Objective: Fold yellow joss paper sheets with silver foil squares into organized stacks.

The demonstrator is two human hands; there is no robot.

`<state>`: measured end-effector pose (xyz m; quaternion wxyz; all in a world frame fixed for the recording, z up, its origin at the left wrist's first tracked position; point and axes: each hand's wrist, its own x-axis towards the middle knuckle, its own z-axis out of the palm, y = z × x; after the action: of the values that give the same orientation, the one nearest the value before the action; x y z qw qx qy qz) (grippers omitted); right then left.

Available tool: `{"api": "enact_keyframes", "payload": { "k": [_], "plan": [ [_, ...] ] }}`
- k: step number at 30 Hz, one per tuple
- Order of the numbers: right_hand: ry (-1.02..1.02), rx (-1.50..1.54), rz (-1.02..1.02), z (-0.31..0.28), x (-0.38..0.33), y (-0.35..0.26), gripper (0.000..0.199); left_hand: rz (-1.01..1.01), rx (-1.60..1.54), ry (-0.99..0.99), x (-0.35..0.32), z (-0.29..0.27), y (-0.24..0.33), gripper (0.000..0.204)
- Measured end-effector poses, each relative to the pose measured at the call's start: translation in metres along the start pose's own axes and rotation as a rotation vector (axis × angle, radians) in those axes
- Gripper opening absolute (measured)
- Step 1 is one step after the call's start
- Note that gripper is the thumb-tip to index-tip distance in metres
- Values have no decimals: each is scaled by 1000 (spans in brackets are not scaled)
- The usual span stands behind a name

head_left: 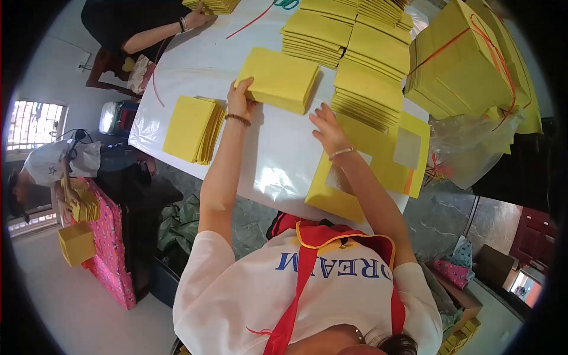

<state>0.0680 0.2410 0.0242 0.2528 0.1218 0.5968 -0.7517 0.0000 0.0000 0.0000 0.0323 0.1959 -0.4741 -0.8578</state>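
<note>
My left hand [241, 99] grips the near left corner of a thick, squared stack of yellow envelopes [281, 74], thumb on top. That stack rests on the white-covered table [275, 154]. My right hand [329, 131] is just off the stack's near right corner, holding nothing, with its fingers apart. Beneath and beside my right forearm lie flat yellow envelopes with pale window panels [384, 157]. To the left of my left forearm sits a smaller, slightly fanned pile of yellow envelopes [190, 130].
Rows of piled yellow envelopes [367, 89] fill the table's far right. Beyond them stands a large bundle [452, 65] tied with red string, near a clear plastic bag [464, 151]. Green-handled scissors [286, 3] lie at the far edge. Two other people handle envelopes, one across, one at left.
</note>
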Motion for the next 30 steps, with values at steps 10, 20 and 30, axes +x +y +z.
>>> {"api": "enact_keyframes", "payload": {
  "k": [10,20,30],
  "plan": [
    [-193,213,104,-17,-60,21,46,8,-64,29,27,41,-40,43],
    [-174,212,51,-24,-77,23,40,-10,187,133,20,54,-22,63],
    [-49,354,-76,-67,-102,23,34,26,207,99,40,29,-25,85]
  ]
}}
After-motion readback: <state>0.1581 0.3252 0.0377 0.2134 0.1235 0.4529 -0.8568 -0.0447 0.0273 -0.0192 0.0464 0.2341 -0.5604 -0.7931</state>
